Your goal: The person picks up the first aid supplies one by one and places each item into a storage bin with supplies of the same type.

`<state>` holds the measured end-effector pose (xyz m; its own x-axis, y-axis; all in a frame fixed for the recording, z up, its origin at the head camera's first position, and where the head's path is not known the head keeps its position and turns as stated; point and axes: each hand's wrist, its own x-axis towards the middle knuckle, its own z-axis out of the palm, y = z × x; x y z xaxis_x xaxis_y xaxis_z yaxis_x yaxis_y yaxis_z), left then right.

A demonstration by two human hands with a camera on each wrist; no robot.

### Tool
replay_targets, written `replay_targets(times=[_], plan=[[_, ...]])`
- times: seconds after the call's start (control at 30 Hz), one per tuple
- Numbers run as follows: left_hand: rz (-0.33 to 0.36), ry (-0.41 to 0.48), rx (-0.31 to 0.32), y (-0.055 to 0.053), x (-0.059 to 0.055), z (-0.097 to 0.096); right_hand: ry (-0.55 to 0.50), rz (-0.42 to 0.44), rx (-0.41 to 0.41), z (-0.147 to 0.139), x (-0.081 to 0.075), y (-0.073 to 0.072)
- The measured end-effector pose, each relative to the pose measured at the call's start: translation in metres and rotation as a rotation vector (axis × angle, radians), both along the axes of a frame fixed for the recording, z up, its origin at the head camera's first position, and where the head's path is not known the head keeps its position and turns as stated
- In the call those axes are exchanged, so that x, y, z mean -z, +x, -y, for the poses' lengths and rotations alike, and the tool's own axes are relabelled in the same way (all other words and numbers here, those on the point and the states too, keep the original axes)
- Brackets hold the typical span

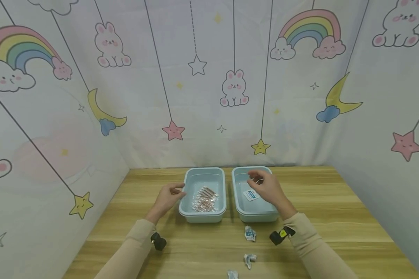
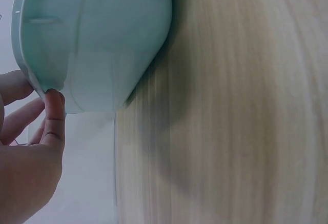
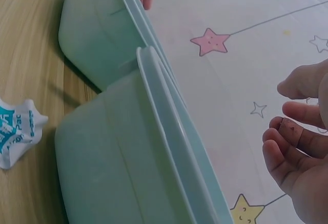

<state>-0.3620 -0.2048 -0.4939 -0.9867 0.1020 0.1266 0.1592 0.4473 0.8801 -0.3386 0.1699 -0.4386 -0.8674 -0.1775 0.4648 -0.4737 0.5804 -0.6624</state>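
At the left rim of the left light-blue plastic bin (image 1: pixel 205 220), my left hand (image 1: pixel 169 198) pinches the edge between thumb and fingers; the left wrist view shows the thumb (image 2: pixel 54 119) against the rim. Inside that bin lie several brown-and-white swab-like sticks (image 1: pixel 206 199) in shiny clear wrapping. My right hand (image 1: pixel 268 188) hovers above the right light-blue bin (image 1: pixel 258 217), fingers loosely bent and holding nothing. A flat white packet with blue print (image 1: pixel 251 195) lies in the right bin, partly beside the hand's outline.
In front of the right bin, a crumpled white-and-blue packet (image 1: pixel 250 233) lies on the wooden table (image 1: pixel 195 248). Nearer the front are two more crumpled pieces, one twisted (image 1: pixel 250 260) and one at the frame edge (image 1: pixel 232 274). A patterned curtain (image 1: pixel 209 147) stands behind the table.
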Motion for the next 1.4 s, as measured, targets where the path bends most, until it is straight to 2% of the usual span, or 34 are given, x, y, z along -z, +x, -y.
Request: replay_targets(times=[0.43, 0.57, 0.77, 1.0, 1.4], plan=[[0.011, 0.001, -0.011, -0.001, 0.000, 0.000, -0.005, 0.074, 0.083, -0.022, 0.005, -0.003], [0.014, -0.002, -0.014, -0.001, -0.001, -0.001, -0.008, 0.074, 0.100, -0.028, 0.006, -0.002], [0.015, -0.004, -0.017, -0.002, 0.001, 0.000, -0.010, 0.077, 0.129, -0.038, 0.013, -0.004], [0.021, -0.014, -0.025, -0.002, 0.002, 0.000, -0.022, 0.142, 0.183, -0.048, 0.024, -0.005], [0.014, 0.015, -0.008, 0.000, 0.001, 0.000, -0.038, 0.114, 0.224, -0.062, 0.037, -0.008]])
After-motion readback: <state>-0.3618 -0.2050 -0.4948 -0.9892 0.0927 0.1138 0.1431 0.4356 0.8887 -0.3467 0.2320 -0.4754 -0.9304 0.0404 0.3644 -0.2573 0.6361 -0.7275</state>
